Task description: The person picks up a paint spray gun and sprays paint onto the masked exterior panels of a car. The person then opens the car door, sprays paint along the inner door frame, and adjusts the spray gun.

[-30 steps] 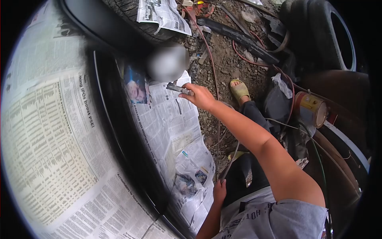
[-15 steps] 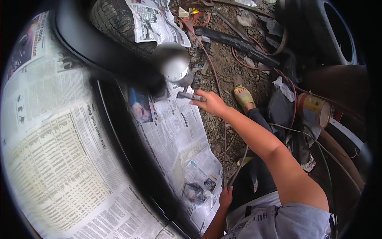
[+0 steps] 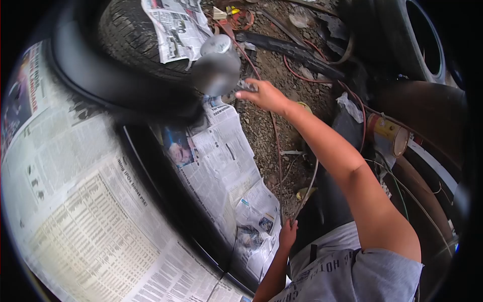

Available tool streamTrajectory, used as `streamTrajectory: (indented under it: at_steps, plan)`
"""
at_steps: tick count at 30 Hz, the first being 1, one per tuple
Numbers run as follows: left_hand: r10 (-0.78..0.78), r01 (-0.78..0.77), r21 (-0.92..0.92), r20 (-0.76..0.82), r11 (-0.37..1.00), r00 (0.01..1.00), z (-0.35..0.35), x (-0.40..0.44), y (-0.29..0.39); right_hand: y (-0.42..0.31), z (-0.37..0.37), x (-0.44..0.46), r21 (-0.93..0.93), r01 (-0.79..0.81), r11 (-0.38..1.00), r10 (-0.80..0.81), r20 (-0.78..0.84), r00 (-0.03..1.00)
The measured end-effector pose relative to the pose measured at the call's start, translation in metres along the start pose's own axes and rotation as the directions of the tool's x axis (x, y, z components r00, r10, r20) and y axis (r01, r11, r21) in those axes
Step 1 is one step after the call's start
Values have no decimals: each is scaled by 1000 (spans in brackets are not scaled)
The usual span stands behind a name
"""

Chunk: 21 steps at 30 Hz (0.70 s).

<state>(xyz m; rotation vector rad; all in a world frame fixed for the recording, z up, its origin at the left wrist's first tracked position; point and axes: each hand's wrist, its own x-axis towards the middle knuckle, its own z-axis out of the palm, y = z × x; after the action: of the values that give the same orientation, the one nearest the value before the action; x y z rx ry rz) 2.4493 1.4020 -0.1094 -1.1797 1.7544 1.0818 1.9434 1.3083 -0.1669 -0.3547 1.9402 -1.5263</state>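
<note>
My right hand (image 3: pixel 264 95) is closed around the handle of a spray gun (image 3: pixel 246 86), which has a round, silvery cup (image 3: pixel 216 45) on top. A blurred patch hides part of the gun. Beside it is a glossy black car fender (image 3: pixel 115 83) with a curved wheel arch. Lower down, my left hand (image 3: pixel 288 234) grips a thin hose (image 3: pixel 308 189) near my waist. Newspaper (image 3: pixel 100 211) covers the car panel on the left, and more newspaper sheets (image 3: pixel 221 146) hang below the black sill strip (image 3: pixel 166 186).
A tire (image 3: pixel 131 38), partly draped with newspaper (image 3: pixel 178 30), stands behind the fender. Red hose (image 3: pixel 297 73), a black strip (image 3: pixel 287 50) and scraps lie on the gravel (image 3: pixel 261 131). A yellow-labelled can (image 3: pixel 386 135) and another tire (image 3: pixel 422 45) are at right.
My right hand and the spray gun have moved upward along the wheel arch, with the gun's angle changed. My left hand stays on the hose. The view has shifted slightly.
</note>
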Motion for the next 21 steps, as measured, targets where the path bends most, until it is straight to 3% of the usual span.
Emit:
streamTrajectory:
  at_steps: [2,5,6,9,12,17,21]
  plan:
    - [-24,22,34,54,999,998,4,6,-2,-14,-14,22,81,-163,983,154,114,982]
    - [-51,49,18,86,999,995,4,12,19,10,-4,62,69,-58,996,52,83,995]
    - [-61,61,1,86,998,994,3,14,24,14,0,72,76,-134,988,126,108,986]
    - [-68,65,34,111,997,991,-1,25,31,22,12,97,11,-89,996,88,70,994]
    - [-63,55,83,96,995,993,-7,26,32,9,11,102,62,-174,983,168,92,981]
    - [-6,-1,85,81,996,997,-10,10,20,-72,-21,57,261,-230,937,192,163,968]
    - [36,-40,84,39,996,999,-5,-4,1,-128,-40,26,315,-163,935,123,146,982]
